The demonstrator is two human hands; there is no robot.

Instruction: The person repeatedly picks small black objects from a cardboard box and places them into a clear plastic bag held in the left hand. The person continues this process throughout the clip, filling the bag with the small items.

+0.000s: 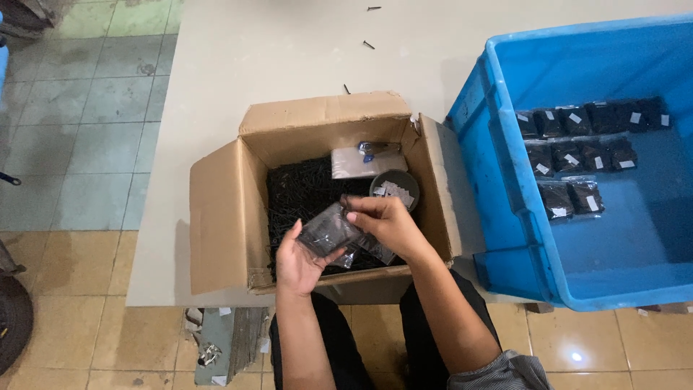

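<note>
Between the two hands, over the near end of an open cardboard box (224,217), sits a small clear plastic bag of black screws (328,232): the left hand (299,260) cradles it from below with fingers curled around its lower edge, while the right hand (386,220) pinches its upper edge between thumb and fingertips. Just beneath the grip the box holds a heap of loose black screws (299,191), and beyond the right hand lie a round grey dish of white labels (395,189) and a stack of clear bags (361,162). Well off to the right of the hands stands a blue plastic crate (505,217) with rows of filled, labelled screw bags (577,155), all on a pale table (289,50).
</note>
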